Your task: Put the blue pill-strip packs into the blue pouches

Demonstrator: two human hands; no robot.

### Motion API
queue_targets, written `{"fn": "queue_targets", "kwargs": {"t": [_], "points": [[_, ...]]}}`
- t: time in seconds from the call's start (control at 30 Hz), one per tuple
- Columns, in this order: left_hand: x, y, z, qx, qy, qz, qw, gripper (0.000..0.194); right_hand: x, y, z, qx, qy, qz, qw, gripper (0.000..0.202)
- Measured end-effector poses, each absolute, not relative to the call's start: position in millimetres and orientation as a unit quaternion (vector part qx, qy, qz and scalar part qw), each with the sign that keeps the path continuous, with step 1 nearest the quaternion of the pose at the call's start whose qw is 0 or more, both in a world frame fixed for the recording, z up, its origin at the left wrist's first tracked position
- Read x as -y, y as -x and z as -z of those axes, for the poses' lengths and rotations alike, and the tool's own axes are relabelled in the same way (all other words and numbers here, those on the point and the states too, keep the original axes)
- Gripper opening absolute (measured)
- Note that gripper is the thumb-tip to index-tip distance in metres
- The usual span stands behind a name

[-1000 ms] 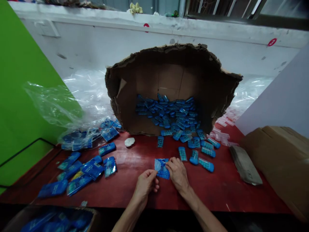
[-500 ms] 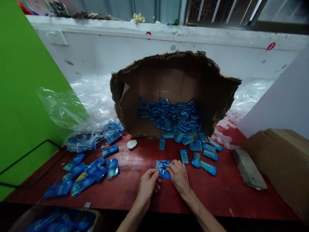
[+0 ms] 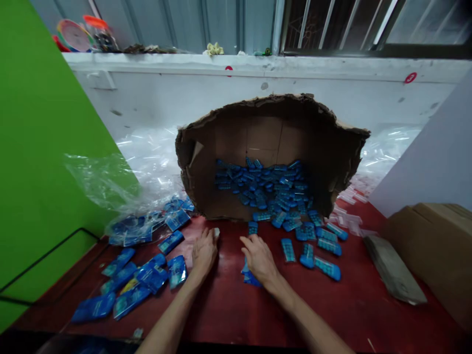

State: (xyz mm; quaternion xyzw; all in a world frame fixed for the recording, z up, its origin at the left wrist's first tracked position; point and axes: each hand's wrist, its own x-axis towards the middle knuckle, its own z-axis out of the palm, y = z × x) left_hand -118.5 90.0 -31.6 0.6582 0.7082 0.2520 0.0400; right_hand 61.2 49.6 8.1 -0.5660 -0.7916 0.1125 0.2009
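Note:
My left hand [image 3: 204,251] lies with outstretched fingers over a small white lump [image 3: 217,232], whose edge peeks out beside the fingertips. I cannot see it gripping the lump. My right hand [image 3: 260,258] hovers with fingers apart over a flat blue printed packet [image 3: 251,279], covering most of it. Just beyond its fingertips is a small clear pack of blue-green pieces with a blue end [image 3: 252,227]. More such packs [image 3: 288,250] lie to the right. A heap of them [image 3: 261,184] fills the bottom of a torn-open cardboard box [image 3: 230,212].
Blue filled pouches [image 3: 151,275] are piled at left. Behind them, clear plastic film [image 3: 155,172] covers more blue packets. Clear plastic pieces [image 3: 346,219], a grey flat stack [image 3: 394,270] and a brown carton [image 3: 435,255] stand at right. A black wire frame [image 3: 40,260] crosses the left edge.
My left hand has left the blue packet and moved left and forward to the white lump. My right hand has shifted forward over the packet. The view has tilted up slightly.

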Motion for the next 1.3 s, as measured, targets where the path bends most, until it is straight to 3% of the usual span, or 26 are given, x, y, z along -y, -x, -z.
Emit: {"fn": "queue_targets", "kwargs": {"t": [0.1, 0.23, 0.4, 0.5, 0.73, 0.9, 1.07, 1.3], "points": [[-79, 114, 39, -0.682, -0.687, -0.244, 0.058, 0.031, -78, -29, -9, 0.814, 0.544, -0.1, 0.175, 0.038], [-69, 116, 48, -0.652, -0.714, -0.248, 0.057, 0.033, -97, 0, 2, 0.838, 0.513, -0.114, 0.148, 0.03], [-62, 111, 49, -0.67, -0.707, -0.226, 0.031, 0.028, -91, -6, 11, 0.858, 0.482, -0.114, 0.135, 0.021], [-59, 105, 43, -0.682, -0.705, -0.194, 0.027, 0.025, -77, -24, 11, 0.867, 0.468, -0.106, 0.136, 0.026], [-37, 93, 25, -0.663, -0.654, -0.356, 0.069, 0.029, -26, -95, 1, 0.797, 0.542, -0.107, 0.244, 0.017], [3, 64, 18, -0.618, -0.588, -0.459, 0.249, 0.028, -2, -122, 13, 0.748, 0.62, -0.091, 0.218, 0.011], [28, 39, 15, -0.607, -0.478, -0.478, 0.418, 0.025, 0, -116, 26, 0.745, 0.627, -0.089, 0.212, 0.016], [16, 25, 19, -0.621, -0.272, -0.471, 0.565, 0.049, -1, -125, 15, 0.746, 0.599, -0.123, 0.264, 0.024]]}}
